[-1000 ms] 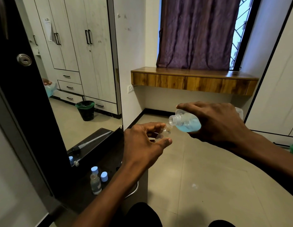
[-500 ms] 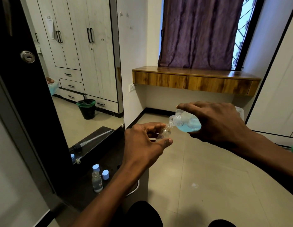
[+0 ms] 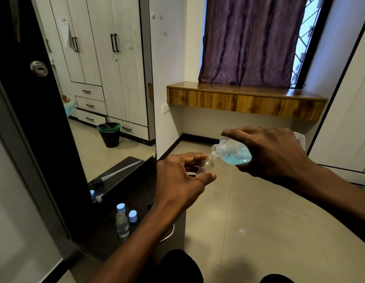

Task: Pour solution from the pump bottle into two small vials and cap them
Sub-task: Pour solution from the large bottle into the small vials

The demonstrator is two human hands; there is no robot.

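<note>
Right hand (image 3: 275, 152) wraps the tipped pump bottle (image 3: 228, 149), left hand (image 3: 177, 180) pinches the vial (image 3: 208, 166) at its mouth — tilt further and blue solution (image 3: 236, 159) could overshoot the narrow neck.

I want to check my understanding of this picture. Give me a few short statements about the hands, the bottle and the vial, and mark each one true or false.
1. The left hand holds a small vial. True.
2. The liquid in the bottle is red. False: it is blue.
3. The right hand holds the bottle tilted, its mouth at the small vial's opening. True.
4. The small vial has its cap on. False: its neck is open, and a blue cap lies on the dark shelf.
</note>
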